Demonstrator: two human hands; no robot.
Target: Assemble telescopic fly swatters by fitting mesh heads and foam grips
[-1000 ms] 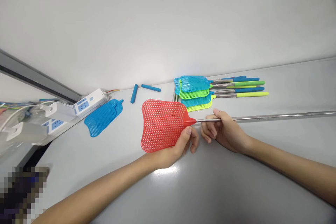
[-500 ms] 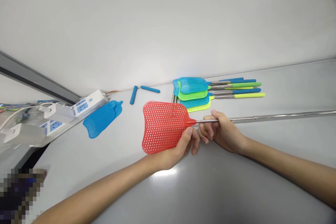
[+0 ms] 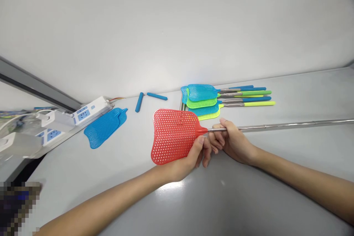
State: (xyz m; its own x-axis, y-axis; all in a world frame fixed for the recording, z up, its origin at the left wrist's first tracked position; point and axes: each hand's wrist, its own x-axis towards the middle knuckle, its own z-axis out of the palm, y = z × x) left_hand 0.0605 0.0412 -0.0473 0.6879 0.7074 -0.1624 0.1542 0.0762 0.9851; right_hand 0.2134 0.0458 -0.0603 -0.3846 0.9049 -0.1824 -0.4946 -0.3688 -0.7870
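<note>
A red fly swatter (image 3: 175, 136) with a perforated paddle is held up between my two hands over the grey table. My left hand (image 3: 193, 156) grips the paddle's lower corner by its neck, thumb on the front and fingers curled behind. Closed around the thin metal rod just right of the neck is my right hand (image 3: 231, 140). The extended telescopic rod (image 3: 293, 123) runs right, out of the picture, so its handle end is not visible. Behind it lies a pile of blue and green-yellow fly swatters (image 3: 203, 94), metal rods pushed in and coloured grips pointing right.
Blue swatter paddles (image 3: 105, 127) lie at the left, beside a white power strip (image 3: 85, 112) with plugged-in adapters. Two blue grips (image 3: 156, 96) rest near the wall. Plastic bags and a pixelated dark object (image 3: 19, 206) are at the far left edge.
The view has shifted slightly. Both hands keep their hold on the red fly swatter, whose paddle is tilted a little differently. The other things have not been moved.
</note>
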